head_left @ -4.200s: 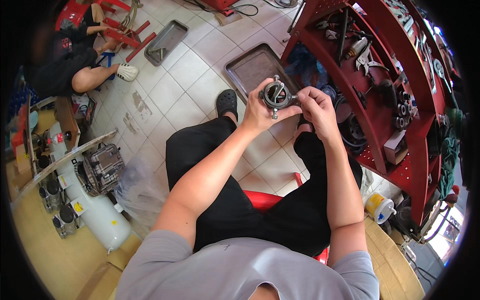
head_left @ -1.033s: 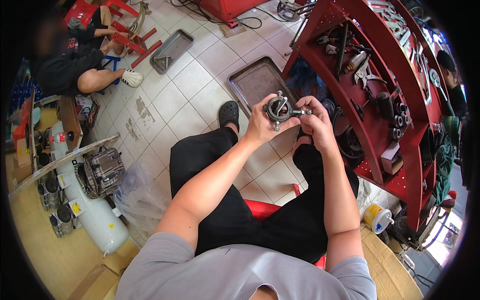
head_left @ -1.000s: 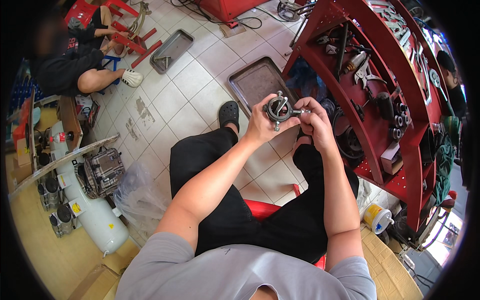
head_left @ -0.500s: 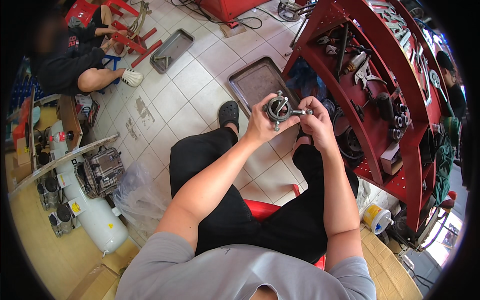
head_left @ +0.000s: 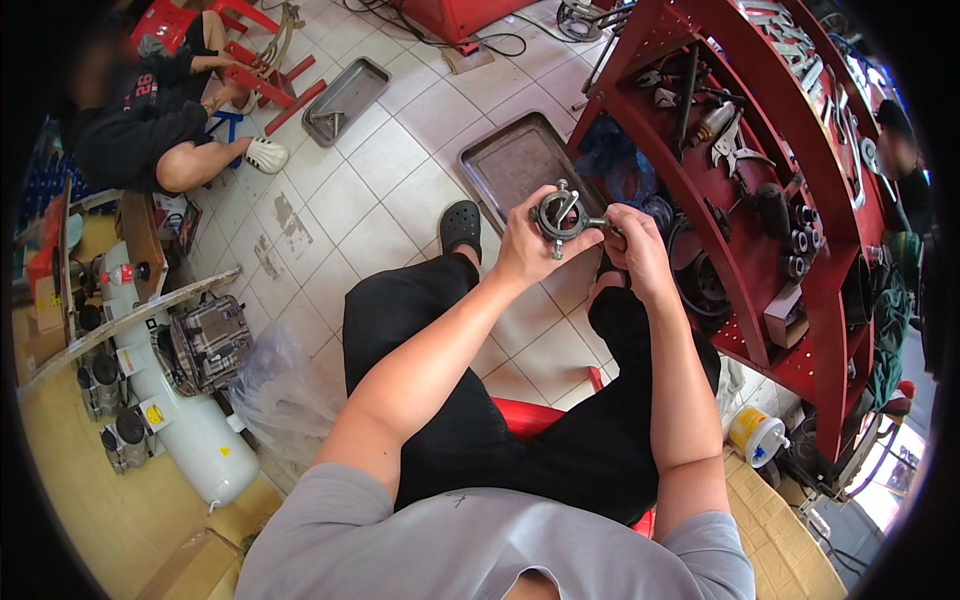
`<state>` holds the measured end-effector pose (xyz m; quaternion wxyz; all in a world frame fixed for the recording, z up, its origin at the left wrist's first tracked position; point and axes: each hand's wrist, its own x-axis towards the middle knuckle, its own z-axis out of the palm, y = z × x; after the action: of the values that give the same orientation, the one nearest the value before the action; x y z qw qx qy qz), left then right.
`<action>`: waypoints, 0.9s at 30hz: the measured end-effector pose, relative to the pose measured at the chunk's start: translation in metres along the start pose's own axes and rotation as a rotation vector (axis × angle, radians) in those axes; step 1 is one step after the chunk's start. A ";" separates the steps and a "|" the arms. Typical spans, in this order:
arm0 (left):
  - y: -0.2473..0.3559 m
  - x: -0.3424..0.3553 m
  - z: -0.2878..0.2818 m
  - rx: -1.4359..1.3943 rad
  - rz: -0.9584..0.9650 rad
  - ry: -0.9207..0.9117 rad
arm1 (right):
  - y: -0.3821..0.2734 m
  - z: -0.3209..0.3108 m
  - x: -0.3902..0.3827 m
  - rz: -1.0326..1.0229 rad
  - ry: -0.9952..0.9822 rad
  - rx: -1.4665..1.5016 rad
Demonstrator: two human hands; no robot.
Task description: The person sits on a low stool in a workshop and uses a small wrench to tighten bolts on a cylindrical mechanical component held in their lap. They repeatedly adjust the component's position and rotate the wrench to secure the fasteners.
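A dark metal ring tool with several bolts sticking out around it (head_left: 571,236) is held up in front of my knees, over the near edge of a metal tray. Wrapped round its left side is my left hand (head_left: 522,252), with the thumb under the ring. My right hand (head_left: 638,248) pinches the outer end of the bolt on the right, and the fingers partly hide that end. A slim metal bar or bolt shows across the ring's opening.
A large shallow tray (head_left: 490,150) lies on the tiled floor beyond my hands. To the right stands a red tool rack (head_left: 720,260) with pliers and wrenches. A smaller tray (head_left: 362,92) holds a metal part. Far left, a person (head_left: 140,140) sits beside red stools.
My right hand's fingers have turned and curled further round the bolt's end. My left hand and the ring stay almost in place.
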<state>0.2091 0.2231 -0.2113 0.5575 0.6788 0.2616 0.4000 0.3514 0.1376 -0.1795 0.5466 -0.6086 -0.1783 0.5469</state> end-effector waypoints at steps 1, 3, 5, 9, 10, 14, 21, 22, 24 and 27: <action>-0.001 0.000 0.000 0.003 0.005 -0.011 | 0.001 -0.002 0.000 -0.034 -0.047 -0.015; -0.003 -0.002 -0.001 0.009 0.015 -0.032 | 0.001 -0.007 -0.002 -0.102 -0.141 -0.043; -0.004 -0.001 -0.001 0.002 0.008 -0.026 | -0.002 -0.004 -0.003 -0.098 -0.121 -0.008; -0.003 -0.001 0.000 0.003 -0.007 -0.015 | 0.001 -0.002 0.001 -0.014 -0.007 -0.038; -0.002 -0.001 -0.001 0.001 -0.010 -0.034 | 0.002 -0.002 0.001 -0.064 -0.039 -0.040; -0.006 -0.002 0.000 0.011 0.019 -0.056 | 0.001 -0.003 -0.002 -0.146 -0.111 0.008; -0.004 0.000 -0.002 0.005 0.037 -0.024 | 0.002 -0.002 -0.001 -0.106 -0.101 0.028; -0.006 0.000 -0.002 0.009 0.048 -0.023 | 0.001 -0.002 -0.001 -0.116 -0.097 0.052; -0.007 0.000 -0.001 0.017 0.068 -0.024 | -0.003 0.001 -0.003 -0.135 -0.087 0.101; -0.004 0.002 0.000 0.008 0.047 0.000 | 0.000 0.000 0.001 -0.028 0.023 0.010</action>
<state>0.2101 0.2255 -0.2149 0.5453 0.6870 0.2470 0.4119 0.3517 0.1386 -0.1803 0.5590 -0.6098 -0.1776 0.5330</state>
